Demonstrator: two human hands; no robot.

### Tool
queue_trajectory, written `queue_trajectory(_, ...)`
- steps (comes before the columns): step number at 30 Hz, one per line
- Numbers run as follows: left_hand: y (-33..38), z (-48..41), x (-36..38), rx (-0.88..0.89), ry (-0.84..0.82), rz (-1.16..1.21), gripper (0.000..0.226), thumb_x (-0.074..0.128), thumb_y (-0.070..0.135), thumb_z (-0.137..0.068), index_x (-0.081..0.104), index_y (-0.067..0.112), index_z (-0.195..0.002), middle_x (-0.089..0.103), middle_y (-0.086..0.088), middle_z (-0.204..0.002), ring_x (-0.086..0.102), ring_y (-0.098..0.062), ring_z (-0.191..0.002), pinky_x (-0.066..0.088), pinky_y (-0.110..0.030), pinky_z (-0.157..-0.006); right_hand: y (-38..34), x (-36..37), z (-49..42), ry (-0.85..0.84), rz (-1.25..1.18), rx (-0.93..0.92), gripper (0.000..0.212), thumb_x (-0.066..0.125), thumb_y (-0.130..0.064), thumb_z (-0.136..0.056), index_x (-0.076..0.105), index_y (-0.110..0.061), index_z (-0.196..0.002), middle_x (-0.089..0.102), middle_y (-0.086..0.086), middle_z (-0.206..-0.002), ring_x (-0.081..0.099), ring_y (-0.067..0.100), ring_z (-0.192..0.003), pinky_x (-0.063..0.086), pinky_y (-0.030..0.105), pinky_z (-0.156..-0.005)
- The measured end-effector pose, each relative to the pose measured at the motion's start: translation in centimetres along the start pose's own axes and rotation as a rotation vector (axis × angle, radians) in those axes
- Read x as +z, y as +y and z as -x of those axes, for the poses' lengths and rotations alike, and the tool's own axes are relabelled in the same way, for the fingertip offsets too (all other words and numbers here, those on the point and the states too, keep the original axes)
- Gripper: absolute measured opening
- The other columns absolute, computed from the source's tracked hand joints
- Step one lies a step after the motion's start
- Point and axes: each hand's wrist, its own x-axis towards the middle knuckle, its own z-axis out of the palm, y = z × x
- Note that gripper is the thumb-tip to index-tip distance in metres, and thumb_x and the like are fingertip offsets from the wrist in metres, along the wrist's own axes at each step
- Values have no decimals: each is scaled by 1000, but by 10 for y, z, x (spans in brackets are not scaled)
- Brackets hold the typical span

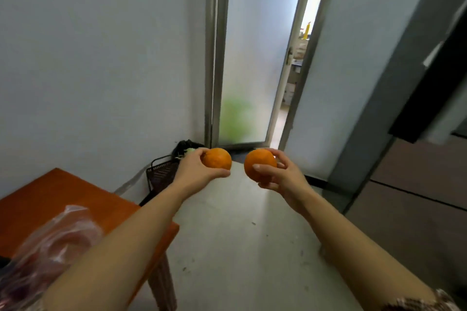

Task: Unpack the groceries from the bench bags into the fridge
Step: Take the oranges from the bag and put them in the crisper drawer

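Holding two round orange citrus fruits out at mid-frame, both in the air over the pale grey floor (240,235), close beside each other but not touching. Left hand (194,171) clamped on the left orange (217,161): fingers (199,153) curled over its top, thumb beneath. Right hand (283,177) clamped on the right orange (257,163): thumb across its front, fingers wrapped behind.

Lower left of frame: orange-brown wooden desk (63,192) carrying a crumpled clear plastic bag (50,240); contents reddish, blurred, cannot identify.

Behind the left hand, in the corner beside the frosted glass door (247,58): dark mesh basket (161,174) on the floor, holding black bagging and something pale green at its top.

Right edge of frame: grey-brown panelled front (417,184), seamed across.
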Motion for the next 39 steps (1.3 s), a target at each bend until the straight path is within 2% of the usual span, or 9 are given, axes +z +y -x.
queue_trajectory(8,170,22,171,328,-157,38,75,87,34,-60,51,19,-125,57,0,-112,56,-17,-95,46,-29,-77,-49,-216,89,315,157,-197,60,82,-10,-71,52,-22,-122,53,1,-117,60,20,-100,59,32,-73)
queue_trajectory(14,272,40,278,642,-227,26,69,85,32,-65,47,25,-123,46,7,-111,51,-13,-100,44,-22,-76,-78,-347,142,571,235,-285,63,85,-18,-68,49,-25,-119,53,-3,-117,58,16,-100,56,26,-71)
queue_trajectory(17,317,44,329,782,-279,32,69,84,34,-64,48,25,-122,44,7,-111,47,-9,-97,36,-9,-69,-89,-404,156,688,241,-320,62,87,-20,-66,52,-26,-118,55,0,-119,60,18,-102,59,30,-72)
queue_trajectory(19,344,43,361,827,-328,82,69,85,37,-62,49,27,-121,47,9,-109,50,-7,-97,40,-11,-72,-96,-440,161,746,210,-341,64,88,-20,-65,53,-25,-118,56,4,-120,61,22,-103,60,36,-74)
queue_trajectory(26,429,17,471,750,-561,380,69,88,33,-59,51,33,-118,57,12,-107,60,-4,-93,54,-25,-79,-128,-561,153,871,29,-406,60,85,-13,-64,59,-33,-115,54,9,-121,62,32,-104,58,43,-76)
queue_trajectory(30,478,-9,528,704,-614,473,67,86,29,-63,50,30,-118,56,6,-112,58,-7,-96,51,-23,-75,-153,-628,134,907,-1,-391,70,87,-26,-54,59,-32,-118,54,8,-125,60,33,-107,58,41,-74)
queue_trajectory(33,511,-31,567,635,-642,554,63,84,25,-67,49,28,-120,54,3,-114,58,-10,-94,49,-21,-70,-166,-673,117,912,-75,-406,56,80,-16,-71,58,-24,-122,54,12,-126,60,34,-107,58,38,-68)
queue_trajectory(37,542,-62,614,537,-612,611,64,85,27,-64,51,28,-119,56,-3,-117,61,-17,-95,56,-40,-83,-171,-720,91,912,-115,-400,50,75,-13,-75,58,-21,-121,53,12,-125,59,33,-106,58,41,-71)
queue_trajectory(39,560,-78,633,534,-561,605,64,85,27,-64,51,28,-119,56,-1,-115,60,-14,-91,54,-31,-74,-178,-742,74,917,-127,-406,45,71,-10,-79,57,-18,-121,53,9,-119,59,29,-100,58,42,-74)
